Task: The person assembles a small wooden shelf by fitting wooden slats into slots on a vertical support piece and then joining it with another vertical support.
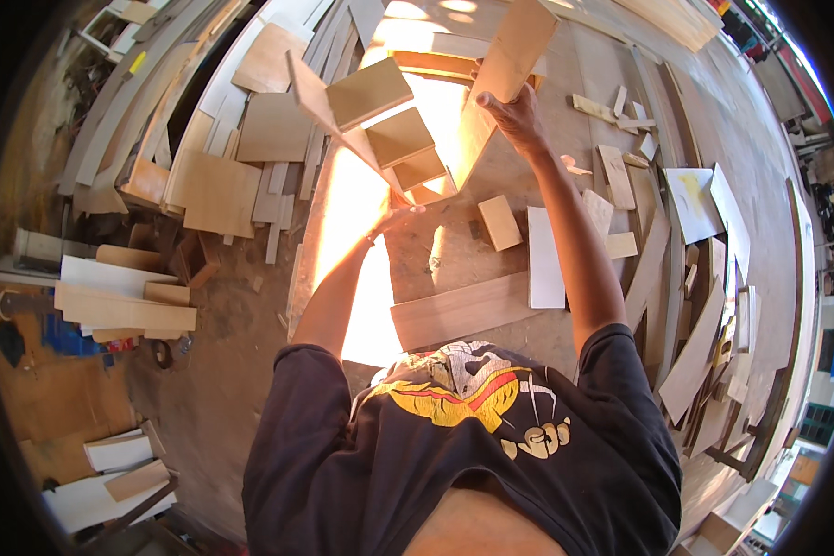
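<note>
In front of me is a partly assembled wooden shelf unit (390, 92), tilted, with brown boards set crosswise between two long side panels. My right hand (517, 116) grips the right-hand side panel (521, 46), thumb on the near face and fingertips showing at its far edge. At the unit's lower left corner, my left hand (397, 219) is closed on the bottom edge; strong sunlight washes out part of it. Below the unit lie a small plywood block (499, 222), a white board (546, 258) and a long brown plank (461, 309).
Stacked boards and offcuts (215, 193) line the left side. Wood scraps (614, 176) and leaning panels (695, 357) lie to the right. White and tan planks (125, 301) are piled at the lower left. Bright sun falls across the work surface (366, 296).
</note>
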A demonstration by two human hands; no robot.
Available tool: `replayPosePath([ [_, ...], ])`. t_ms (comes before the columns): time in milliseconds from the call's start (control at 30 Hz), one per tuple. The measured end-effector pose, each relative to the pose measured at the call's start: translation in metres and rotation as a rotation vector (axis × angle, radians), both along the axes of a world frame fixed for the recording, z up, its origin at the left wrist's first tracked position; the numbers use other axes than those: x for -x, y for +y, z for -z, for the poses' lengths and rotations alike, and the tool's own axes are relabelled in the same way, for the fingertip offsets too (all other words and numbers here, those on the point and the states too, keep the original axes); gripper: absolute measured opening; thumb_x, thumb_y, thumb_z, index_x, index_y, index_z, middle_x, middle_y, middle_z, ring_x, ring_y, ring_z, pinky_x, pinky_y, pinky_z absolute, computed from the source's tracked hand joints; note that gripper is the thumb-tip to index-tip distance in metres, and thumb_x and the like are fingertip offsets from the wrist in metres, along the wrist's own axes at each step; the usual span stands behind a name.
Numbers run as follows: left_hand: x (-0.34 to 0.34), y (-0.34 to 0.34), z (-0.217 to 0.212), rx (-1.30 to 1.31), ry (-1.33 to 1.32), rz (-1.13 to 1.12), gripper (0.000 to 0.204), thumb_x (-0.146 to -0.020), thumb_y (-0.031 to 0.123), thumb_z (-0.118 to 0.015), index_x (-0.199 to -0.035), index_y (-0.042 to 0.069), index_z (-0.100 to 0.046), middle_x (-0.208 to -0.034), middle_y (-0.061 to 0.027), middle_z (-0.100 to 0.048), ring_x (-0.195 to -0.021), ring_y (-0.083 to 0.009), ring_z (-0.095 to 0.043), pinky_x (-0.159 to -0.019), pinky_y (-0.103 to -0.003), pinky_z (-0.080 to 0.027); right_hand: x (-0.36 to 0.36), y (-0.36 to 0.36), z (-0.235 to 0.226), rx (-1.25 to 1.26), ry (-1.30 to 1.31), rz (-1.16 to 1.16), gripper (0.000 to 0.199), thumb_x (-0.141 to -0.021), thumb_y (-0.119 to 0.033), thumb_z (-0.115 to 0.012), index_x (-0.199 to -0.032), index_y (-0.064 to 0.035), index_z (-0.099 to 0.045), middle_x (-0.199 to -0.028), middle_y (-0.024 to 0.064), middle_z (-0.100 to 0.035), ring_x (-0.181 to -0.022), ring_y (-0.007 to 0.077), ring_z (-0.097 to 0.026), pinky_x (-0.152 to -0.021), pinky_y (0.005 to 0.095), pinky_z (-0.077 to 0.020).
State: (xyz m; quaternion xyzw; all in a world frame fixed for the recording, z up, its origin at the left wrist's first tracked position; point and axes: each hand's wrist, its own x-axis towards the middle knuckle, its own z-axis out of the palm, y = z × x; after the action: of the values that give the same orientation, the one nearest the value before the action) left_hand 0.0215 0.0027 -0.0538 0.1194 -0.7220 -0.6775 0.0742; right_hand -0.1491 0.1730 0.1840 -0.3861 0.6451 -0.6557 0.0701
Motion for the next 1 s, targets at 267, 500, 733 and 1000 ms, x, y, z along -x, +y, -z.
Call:
replayPosePath([
  [267, 0.003, -0.001, -0.023, -0.040, -0.049, 0.022, 0.095, -0.057, 0.028, -0.085, -0.129, 0.000, -0.030, -0.126, -0.0142, -0.041, -0.114, -0.0207, -0.043, -0.081, -0.033, -0.049, 0.008, 0.003, 0.010, -0.096, 0.219, 0.127, 0.078, -0.068, -0.068, -0.059, -0.106, 0.0010, -0.054, -0.100, 0.0147, -0.053, -0.096, 0.0259, -0.053, -0.080, 0.0372, -0.0444],
  [500, -0.002, 0.012, -0.057, -0.050, 0.092, 0.013, 0.087, -0.060, 0.004, -0.081, -0.130, 0.007, -0.029, -0.129, -0.0112, -0.039, -0.118, -0.0233, -0.042, -0.096, -0.038, -0.042, 0.018, 0.014, -0.001, -0.513, 0.083, 0.114, 0.080, -0.080, -0.073, -0.031, -0.106, -0.0002, -0.054, -0.074, 0.0164, -0.057, -0.088, 0.0313, -0.057, -0.070, 0.0434, -0.0416],
  [733, -0.002, 0.019, -0.078, 0.044, -0.057, -0.017, 0.088, -0.058, 0.010, -0.083, -0.129, 0.007, -0.030, -0.124, -0.0109, -0.044, -0.117, -0.0230, -0.043, -0.094, -0.036, -0.043, 0.027, 0.026, 0.038, -0.843, -0.065, 0.115, 0.081, -0.079, -0.072, -0.034, -0.111, 0.0009, -0.052, -0.090, 0.0221, -0.060, -0.091, 0.0346, -0.058, -0.076, 0.0418, -0.0429],
  [1000, 0.006, 0.013, -0.056, 0.183, -0.008, -0.055, 0.072, -0.055, 0.031, -0.084, -0.107, -0.001, -0.045, -0.096, -0.0085, -0.055, -0.088, -0.0168, -0.052, -0.076, -0.031, -0.046, 0.036, 0.029, 0.082, -0.739, 0.238, 0.462, 0.074, -0.071, -0.051, -0.066, -0.124, -0.0031, -0.047, -0.099, 0.0194, -0.059, -0.095, 0.0328, -0.058, -0.085, 0.0404, -0.0431],
])
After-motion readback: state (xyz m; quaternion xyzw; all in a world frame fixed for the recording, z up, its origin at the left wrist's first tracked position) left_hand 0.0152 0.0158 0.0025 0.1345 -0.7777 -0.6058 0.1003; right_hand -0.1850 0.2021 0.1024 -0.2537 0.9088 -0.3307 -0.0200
